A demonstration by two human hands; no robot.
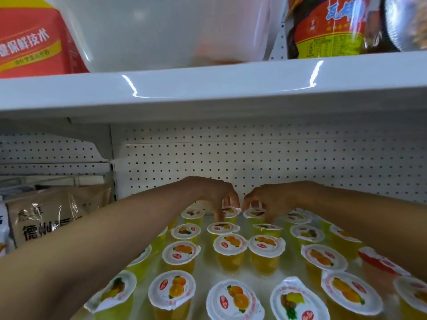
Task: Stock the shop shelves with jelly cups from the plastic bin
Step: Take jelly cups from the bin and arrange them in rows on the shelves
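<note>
Because the jelly cups are small and light, with thin soft walls and peel-off lids, you should hold each one by its hard rim. Squeeze gently, or the side may dent and the lid may lift. The sides look smooth, so they may slip.

Your left hand pinches the left cup by its rim. Your right hand pinches the right cup the same way. Both cups are at the back of the lower shelf, close side by side, behind rows of upright cups.

The plastic bin sits on the upper shelf. Its wall is cloudy. You can see an orange blur low inside, but you cannot tell how many cups are left.
</note>
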